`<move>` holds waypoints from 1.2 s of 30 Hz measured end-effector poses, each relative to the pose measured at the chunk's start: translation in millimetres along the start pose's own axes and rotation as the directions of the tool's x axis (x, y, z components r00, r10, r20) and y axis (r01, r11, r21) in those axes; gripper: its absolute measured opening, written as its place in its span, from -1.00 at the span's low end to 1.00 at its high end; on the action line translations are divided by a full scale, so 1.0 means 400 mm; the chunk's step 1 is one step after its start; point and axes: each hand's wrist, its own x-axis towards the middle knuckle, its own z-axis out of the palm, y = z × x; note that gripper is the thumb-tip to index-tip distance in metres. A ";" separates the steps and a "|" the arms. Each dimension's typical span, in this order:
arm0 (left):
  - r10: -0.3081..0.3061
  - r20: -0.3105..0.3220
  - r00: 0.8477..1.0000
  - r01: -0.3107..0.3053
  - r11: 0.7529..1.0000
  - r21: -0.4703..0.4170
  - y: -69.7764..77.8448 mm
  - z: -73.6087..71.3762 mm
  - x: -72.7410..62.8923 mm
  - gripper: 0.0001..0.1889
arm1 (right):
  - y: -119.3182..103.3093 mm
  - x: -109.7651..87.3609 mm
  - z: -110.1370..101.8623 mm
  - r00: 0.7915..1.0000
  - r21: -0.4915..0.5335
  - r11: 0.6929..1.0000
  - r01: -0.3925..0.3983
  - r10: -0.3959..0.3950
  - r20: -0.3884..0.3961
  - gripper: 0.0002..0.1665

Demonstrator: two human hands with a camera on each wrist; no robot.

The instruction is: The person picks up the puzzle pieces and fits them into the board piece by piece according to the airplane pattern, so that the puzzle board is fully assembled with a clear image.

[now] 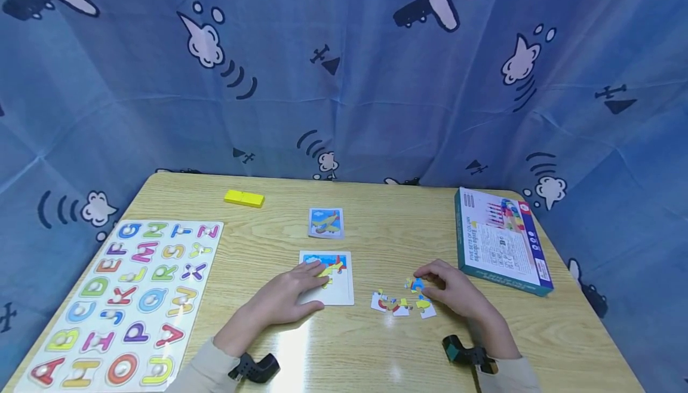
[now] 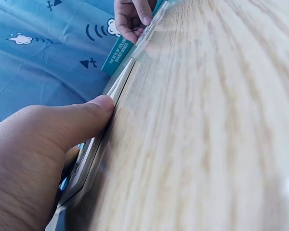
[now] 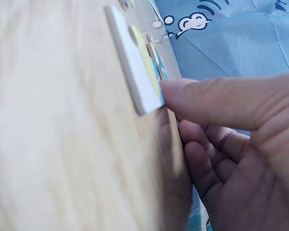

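My left hand (image 1: 285, 291) lies over a white puzzle board (image 1: 341, 294), its fingers spread on the partly assembled yellow-and-red plane picture. In the left wrist view its thumb (image 2: 82, 120) rests along the board's near edge. My right hand (image 1: 454, 288) is low at the loose jigsaw pieces (image 1: 400, 306), thumb and forefinger apart beside a blue piece (image 1: 416, 285). In the right wrist view the right thumb (image 3: 197, 98) comes up to a white-edged piece with yellow on it (image 3: 135, 67); the forefinger is hidden there, so any contact is unclear.
Behind the board lies a small plane picture card (image 1: 326, 223). A yellow block (image 1: 244, 198) is at the back left. The alphabet board (image 1: 183, 282) covers the left side, and a beaded-boxes carton (image 1: 502, 240) lies at the right. A blue curtain (image 1: 344, 100) hangs behind the table.
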 end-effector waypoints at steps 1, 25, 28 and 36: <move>-0.001 0.001 1.000 0.001 1.000 -0.001 0.000 -0.001 0.000 -0.45 | -0.001 0.000 0.001 1.000 0.000 1.000 -0.001 0.001 -0.004 -0.74; -0.012 0.010 1.000 0.012 1.000 0.000 0.000 0.000 0.001 -0.45 | -0.092 0.024 0.049 0.998 -0.028 0.999 -0.035 0.034 -0.050 -0.75; -0.010 0.007 1.000 0.010 1.000 -0.002 -0.001 0.001 0.001 -0.46 | -0.114 0.033 0.064 0.999 -0.028 0.999 0.026 -0.027 -0.037 -0.75; -0.002 0.006 1.000 0.002 1.000 0.012 -0.001 0.001 0.001 -0.45 | -0.170 0.070 0.102 0.993 -0.024 0.992 0.121 -0.122 -0.005 -0.74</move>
